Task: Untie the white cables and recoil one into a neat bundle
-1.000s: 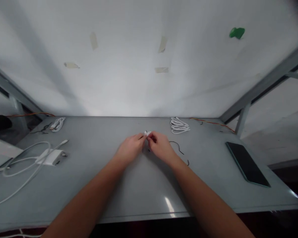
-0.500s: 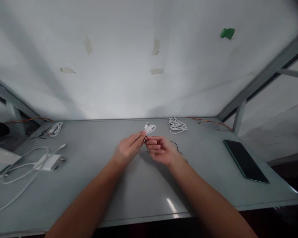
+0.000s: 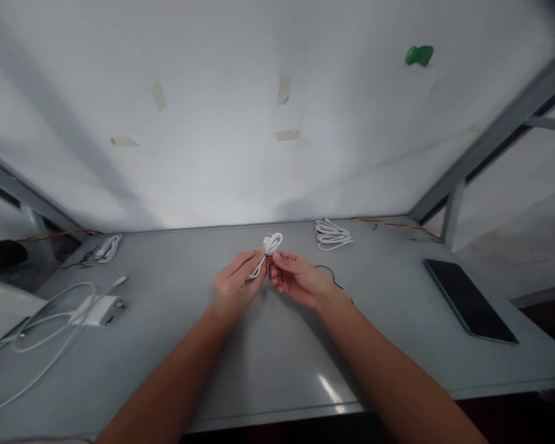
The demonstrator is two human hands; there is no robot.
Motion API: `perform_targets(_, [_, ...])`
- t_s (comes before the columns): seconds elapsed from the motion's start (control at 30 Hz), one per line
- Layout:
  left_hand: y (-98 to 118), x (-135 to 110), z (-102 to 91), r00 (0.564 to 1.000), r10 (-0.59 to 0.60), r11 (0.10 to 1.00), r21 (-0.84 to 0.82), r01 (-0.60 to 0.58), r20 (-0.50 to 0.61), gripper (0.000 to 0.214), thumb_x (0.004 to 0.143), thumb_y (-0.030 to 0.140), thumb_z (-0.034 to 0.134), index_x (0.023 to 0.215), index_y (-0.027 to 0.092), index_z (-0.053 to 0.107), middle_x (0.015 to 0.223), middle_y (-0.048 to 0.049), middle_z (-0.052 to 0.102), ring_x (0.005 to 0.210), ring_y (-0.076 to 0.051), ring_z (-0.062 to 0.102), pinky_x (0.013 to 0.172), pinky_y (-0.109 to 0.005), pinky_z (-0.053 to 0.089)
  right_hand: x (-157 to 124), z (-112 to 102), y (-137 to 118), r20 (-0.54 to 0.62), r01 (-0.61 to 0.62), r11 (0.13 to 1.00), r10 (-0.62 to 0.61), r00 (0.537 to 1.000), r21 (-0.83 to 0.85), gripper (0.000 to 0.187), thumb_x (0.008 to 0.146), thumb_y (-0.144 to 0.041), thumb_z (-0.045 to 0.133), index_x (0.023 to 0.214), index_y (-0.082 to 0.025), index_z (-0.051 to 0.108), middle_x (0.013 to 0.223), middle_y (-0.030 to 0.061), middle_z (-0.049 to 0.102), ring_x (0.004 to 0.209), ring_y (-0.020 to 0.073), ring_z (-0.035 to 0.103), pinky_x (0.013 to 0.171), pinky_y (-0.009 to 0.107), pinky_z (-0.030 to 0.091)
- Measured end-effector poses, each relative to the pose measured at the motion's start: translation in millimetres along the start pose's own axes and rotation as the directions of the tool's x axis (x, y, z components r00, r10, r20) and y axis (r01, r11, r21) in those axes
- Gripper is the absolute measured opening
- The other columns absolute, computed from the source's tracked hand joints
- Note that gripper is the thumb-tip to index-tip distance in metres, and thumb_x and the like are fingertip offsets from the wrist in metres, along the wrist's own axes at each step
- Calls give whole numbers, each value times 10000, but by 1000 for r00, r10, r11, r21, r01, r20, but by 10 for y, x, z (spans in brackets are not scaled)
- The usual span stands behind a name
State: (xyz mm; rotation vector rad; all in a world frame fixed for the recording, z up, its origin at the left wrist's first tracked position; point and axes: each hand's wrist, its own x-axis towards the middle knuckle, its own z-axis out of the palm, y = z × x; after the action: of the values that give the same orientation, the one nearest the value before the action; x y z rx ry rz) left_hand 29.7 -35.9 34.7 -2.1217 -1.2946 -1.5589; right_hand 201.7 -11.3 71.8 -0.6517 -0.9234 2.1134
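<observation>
A small folded bundle of white USB cable (image 3: 272, 242) is held up above the middle of the table. My left hand (image 3: 235, 280) is closed on it from the left, and the lower loop shows past the fingers. Around the bundle's middle runs a thin black twist tie (image 3: 267, 255). The fingertips of my right hand (image 3: 300, 279) are pinched together at the tie, right against the cable. Its end is partly hidden by those fingers. Behind the right hand, a loose black twist tie (image 3: 330, 275) lies on the table.
On the grey table (image 3: 277, 370), a coiled white cable (image 3: 333, 235) lies at the back, and a second cable bundle (image 3: 108, 248) at back left near black ties (image 3: 81, 259). A white charger (image 3: 96, 310) with its cord lies left. A dark phone (image 3: 469, 300) is at right.
The cable bundle has turned in my left hand, so its lower loop and the tie around its middle now show. My right fingers have shifted slightly at the tie. The view has shifted a little.
</observation>
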Motion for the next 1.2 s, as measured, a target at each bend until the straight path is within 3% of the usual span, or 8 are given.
perform_targets(0.17, [-19, 9, 53, 952, -250, 967, 92, 237, 176, 215, 1002, 294, 587, 1109, 236, 765, 1025, -66, 772, 884, -182, 734, 822, -323, 607, 127, -131, 76, -248, -5, 984, -40, 968, -179, 357, 922, -505, 646, 793, -173, 663, 640, 0, 618, 538, 130, 577, 483, 245, 424])
perform_targets(0.27, [-96, 13, 103, 874, -414, 904, 225, 363, 254, 164, 964, 265, 611, 972, 225, 771, 901, -60, 755, 802, -195, 701, 740, -323, 566, 236, -234, 161, -460, -66, 840, -227, 859, -538, 273, 958, -360, 537, 757, -194, 618, 627, 2, 601, 536, 138, 546, 495, 246, 384])
perform_targets(0.33, [-164, 4, 138, 840, -474, 862, 336, 380, 263, 163, 943, 244, 612, 883, 208, 759, 865, -84, 740, 826, -235, 685, 746, -358, 549, 257, -249, 216, -427, -108, 616, -398, 811, -780, 195, 934, -282, 557, 764, -201, 607, 654, -6, 600, 597, 142, 543, 570, 250, 396])
perform_targets(0.47, [-260, -12, 182, 797, -542, 797, 464, 386, 268, 167, 925, 224, 601, 902, 162, 754, 943, -133, 723, 953, -293, 671, 855, -423, 537, 148, -165, 276, -127, -52, 182, -431, 893, -982, 179, 761, -224, 794, 877, -188, 663, 875, 15, 668, 777, 161, 575, 720, 272, 421])
perform_targets(0.7, [-134, -15, 164, 742, -600, 788, 386, 481, 300, 160, 905, 313, 668, 922, 172, 743, 915, -108, 712, 833, -241, 695, 763, -350, 530, 67, -342, 121, -173, -145, 120, -276, 946, -982, 234, 778, 15, 598, 709, -201, 657, 736, 28, 703, 708, 168, 612, 688, 272, 416])
perform_targets(0.9, [-33, 31, 156, 658, -613, 788, 276, 550, 438, 242, 975, 298, 568, 847, 191, 743, 855, -77, 712, 744, -198, 676, 722, -322, 510, 112, -588, -7, -208, -369, -130, -634, 745, -920, 225, 850, -35, 520, 878, -173, 696, 993, 141, 709, 918, 245, 645, 820, 339, 475])
perform_targets(1.07, [-279, 20, 54, 742, -543, 820, 439, 368, 392, 306, 975, 175, 467, 1107, 156, 743, 1111, -152, 723, 1069, -278, 671, 960, -411, 512, 260, -467, 107, 65, -96, -297, -489, 870, -950, 394, 980, -119, 433, 1313, -124, 643, 1365, 170, 657, 1302, 259, 559, 1134, 395, 390])
perform_targets(1.2, [-458, -78, 34, 752, -438, 855, 486, 181, 491, 435, 1007, 231, 458, 1410, 206, 620, 1495, -142, 583, 1401, -312, 503, 1180, -493, 370, 349, -438, 244, 7, -134, -364, -361, 933, -921, 538, 1056, -277, 389, 1544, -63, 464, 1643, 195, 410, 1536, 314, 343, 1259, 467, 235])
